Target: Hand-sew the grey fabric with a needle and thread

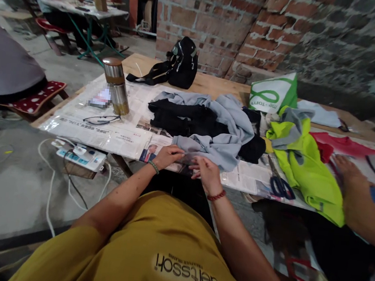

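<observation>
At the table's near edge, my left hand (169,156) is closed in a pinch, its fingertips against the near edge of a grey cloth garment (203,147). Just to its right, my right hand (206,173) has thumb and forefinger pressed together and the other fingers loosely curled. Whatever lies between the fingertips of either hand is too small to make out. The grey garment is crumpled, with black fabric (189,122) bunched on top of it. Dark-handled scissors (282,186) lie to the right of my hands.
Newspaper under clear plastic covers the table (122,144). On it stand a steel flask (120,92), glasses (102,119), a black bag (184,63) and a green-white bag (274,94). A hi-vis garment (306,167) lies near another person's arm (360,196). A power strip (82,156) hangs left.
</observation>
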Tool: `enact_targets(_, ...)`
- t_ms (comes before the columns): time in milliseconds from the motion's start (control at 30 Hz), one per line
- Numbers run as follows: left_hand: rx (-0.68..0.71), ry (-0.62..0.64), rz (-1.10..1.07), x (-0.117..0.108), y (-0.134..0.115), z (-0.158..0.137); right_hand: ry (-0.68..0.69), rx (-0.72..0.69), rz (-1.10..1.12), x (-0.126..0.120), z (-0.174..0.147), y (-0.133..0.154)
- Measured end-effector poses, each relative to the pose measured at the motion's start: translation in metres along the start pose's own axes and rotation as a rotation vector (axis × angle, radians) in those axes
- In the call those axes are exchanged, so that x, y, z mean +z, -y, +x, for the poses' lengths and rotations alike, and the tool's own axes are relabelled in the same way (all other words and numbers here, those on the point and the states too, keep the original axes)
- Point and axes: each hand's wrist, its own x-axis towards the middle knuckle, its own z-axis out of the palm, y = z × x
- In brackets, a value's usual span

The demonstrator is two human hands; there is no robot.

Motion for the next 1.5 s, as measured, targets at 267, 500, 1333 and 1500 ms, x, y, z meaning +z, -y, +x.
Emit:
enact_targets(267,0.017,-0.009,0.026,0.001,-0.001,-0.001,-0.315,-0.449,-0.423,-0.035,0.03,0.031)
enact_targets(500,0.078,0.0,0.114,0.003,-0.003,-0.004,-0.033,-0.446,-0.539,-0.008,0.059,0.018)
enact_targets(1333,0.108,-0.041,0.121,0.002,-0.004,-0.005,0.139,-0.263,-0.329,0.009,0.047,0.001)
enact_targets(1500,-0.08,-0.086,0.013,-0.001,-0.01,-0.002,0.052,-0.152,-0.076,0.012,0.053,0.0)
